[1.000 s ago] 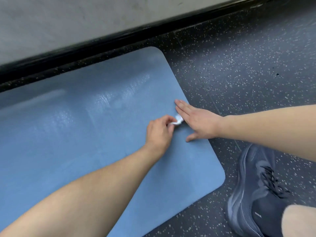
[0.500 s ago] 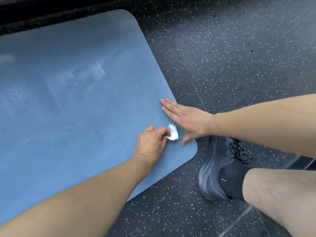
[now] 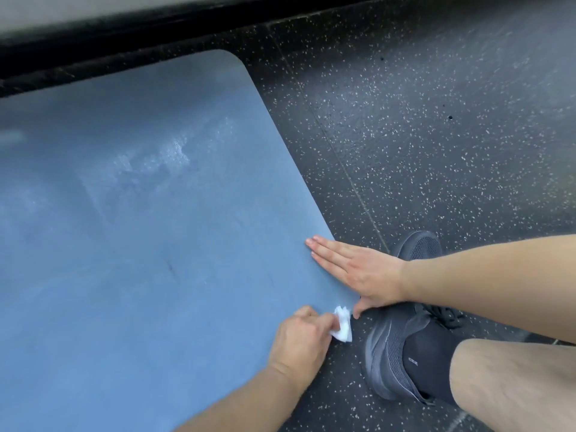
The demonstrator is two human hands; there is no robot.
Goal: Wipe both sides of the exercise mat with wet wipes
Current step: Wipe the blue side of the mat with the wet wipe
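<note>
The left hand (image 3: 299,341) pinches a crumpled wet wipe (image 3: 343,328) at the near right corner of the blue exercise mat (image 3: 140,244), which lies flat on the speckled floor (image 3: 436,151). Its long axis runs off to the left. The right hand (image 3: 358,269), fingers straight, presses flat on the mat's right edge just beyond the wipe. The unwiped stretch probably lies leftward, nearer the left hand.

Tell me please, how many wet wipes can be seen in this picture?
1. The wet wipe is bunched in the left hand at the near right corner of the blue exercise mat. Others may be outside the view.
</note>
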